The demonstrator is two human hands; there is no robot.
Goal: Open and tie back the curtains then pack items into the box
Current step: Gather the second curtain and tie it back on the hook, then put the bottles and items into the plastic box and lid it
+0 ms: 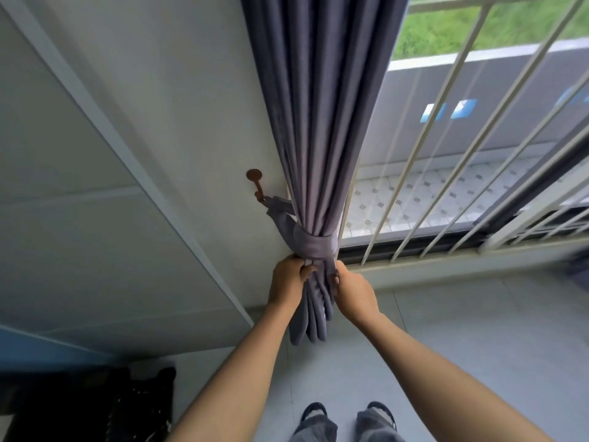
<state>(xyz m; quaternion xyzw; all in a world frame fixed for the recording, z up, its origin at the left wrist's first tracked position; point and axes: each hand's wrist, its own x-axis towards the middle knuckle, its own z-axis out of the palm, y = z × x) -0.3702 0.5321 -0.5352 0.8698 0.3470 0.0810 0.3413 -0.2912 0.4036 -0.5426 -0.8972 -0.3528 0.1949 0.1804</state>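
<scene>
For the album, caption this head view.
Both hands, left and right, grip the curtain below its tieback.

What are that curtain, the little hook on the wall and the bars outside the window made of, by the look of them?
Curtain: woven cloth, grey-purple and matte, judging by its soft folds; the tie-back band looks the same fabric.
Hook: probably metal, brown or rust-coloured with a dull finish; it is too small to be sure.
Window bars: likely metal painted cream-white, being thin, straight and evenly coloured.

Matt grey cloth curtain (318, 122), softly pleated, bound by a matching cloth tieback (314, 244). Brown, dull metal-looking hook (256, 183) at centre left. Smooth painted white window bars (446, 138). Smooth pale floor tiles (478, 330).
</scene>
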